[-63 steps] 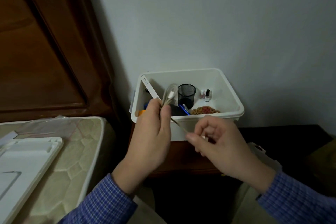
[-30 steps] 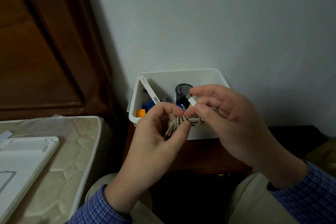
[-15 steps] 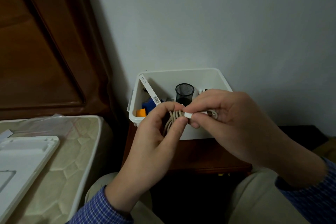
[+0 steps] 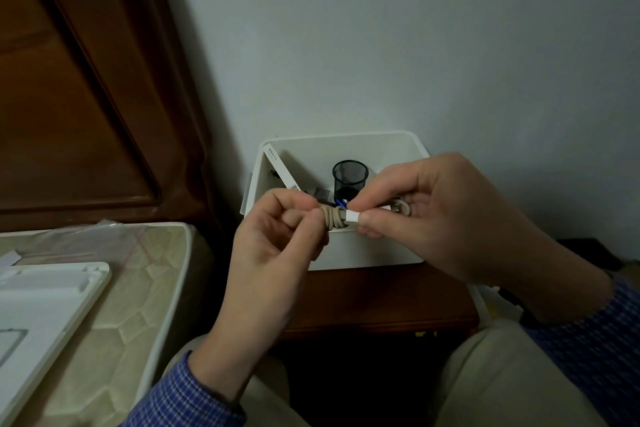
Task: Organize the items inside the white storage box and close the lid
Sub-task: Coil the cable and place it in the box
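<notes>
A coiled cable (image 4: 334,217) is pinched by the left hand (image 4: 273,246); its white plug end (image 4: 352,217) is pinched by the right hand (image 4: 436,218), just above the near wall of the white storage box (image 4: 363,250). The bundling step seems in hand; next, the end should be tucked and the bundle laid inside. The lid (image 4: 45,305) is lying at the left.

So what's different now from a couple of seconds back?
The beige cable, then stretched between the hands, is now a tight bundle. The left hand grips the coil; the right hand, which has moved up close, pinches its white plug end. The white storage box, mesh cup and lid on the bed stayed put.
</notes>
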Motion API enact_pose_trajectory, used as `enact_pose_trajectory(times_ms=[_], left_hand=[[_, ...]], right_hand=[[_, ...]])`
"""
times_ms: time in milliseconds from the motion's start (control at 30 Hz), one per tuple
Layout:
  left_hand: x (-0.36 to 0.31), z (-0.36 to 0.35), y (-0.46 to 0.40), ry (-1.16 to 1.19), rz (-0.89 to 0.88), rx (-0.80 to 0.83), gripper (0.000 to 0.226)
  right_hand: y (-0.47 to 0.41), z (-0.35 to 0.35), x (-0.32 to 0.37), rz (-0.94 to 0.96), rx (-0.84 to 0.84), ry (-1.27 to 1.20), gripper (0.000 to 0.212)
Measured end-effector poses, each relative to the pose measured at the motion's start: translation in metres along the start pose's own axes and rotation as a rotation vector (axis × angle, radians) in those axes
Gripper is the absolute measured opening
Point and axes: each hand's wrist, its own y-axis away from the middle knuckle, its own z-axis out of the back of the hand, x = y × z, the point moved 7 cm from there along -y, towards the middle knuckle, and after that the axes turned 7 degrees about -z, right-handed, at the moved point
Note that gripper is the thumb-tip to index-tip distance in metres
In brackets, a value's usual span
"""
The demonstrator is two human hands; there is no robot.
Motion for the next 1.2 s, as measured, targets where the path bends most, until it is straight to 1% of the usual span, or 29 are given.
enact_pose_trajectory(times_ms=[100, 167, 267, 400, 567, 633, 700, 867, 1000, 1100, 1200], left_hand=[[0.010, 0.005, -0.002, 0.014, 0.113, 0.012, 0.023], [0.013, 0.003, -0.001, 0.031, 0.146, 0.040, 0.026], [0.014, -0.001, 0.001, 0.017, 0.094, 0.026, 0.021], [0.009, 0.004, 0.000, -0.105, -0.010, -0.013, 0.015], [0.006, 0.004, 0.000, -0.105, -0.031, 0.008, 0.021], [0.006, 0.005, -0.001, -0.082, -0.029, 0.012, 0.024], [0.008, 0.006, -0.001, -0.025, -0.009, 0.028, 0.027], [0.017, 0.006, 0.001, 0.054, 0.051, 0.047, 0.026], [0.011, 0.001, -0.003, 0.126, 0.026, 0.047, 0.025], [0.010, -0.006, -0.005, 0.156, 0.026, 0.036, 0.024], [0.010, -0.008, -0.006, 0.165, 0.021, 0.008, 0.020]], right_hand=[[0.001, 0.000, -0.003, -0.016, -0.027, -0.019, 0.014], [0.002, 0.000, -0.004, -0.022, -0.037, -0.017, 0.013], [0.001, 0.002, 0.000, -0.013, -0.063, 0.019, 0.014], [-0.004, 0.003, 0.003, -0.022, -0.038, 0.067, 0.019], [-0.005, 0.003, -0.001, -0.064, -0.033, -0.043, 0.014], [-0.004, 0.004, -0.003, -0.083, -0.030, -0.148, 0.014], [-0.002, 0.003, -0.003, -0.081, -0.015, -0.192, 0.015], [0.001, 0.003, 0.000, -0.039, -0.057, -0.014, 0.015], [0.004, 0.005, 0.013, 0.077, -0.140, 0.089, 0.012], [0.004, 0.005, 0.013, 0.081, -0.205, 0.039, 0.012], [0.003, -0.004, 0.009, 0.033, -0.169, -0.095, 0.013]])
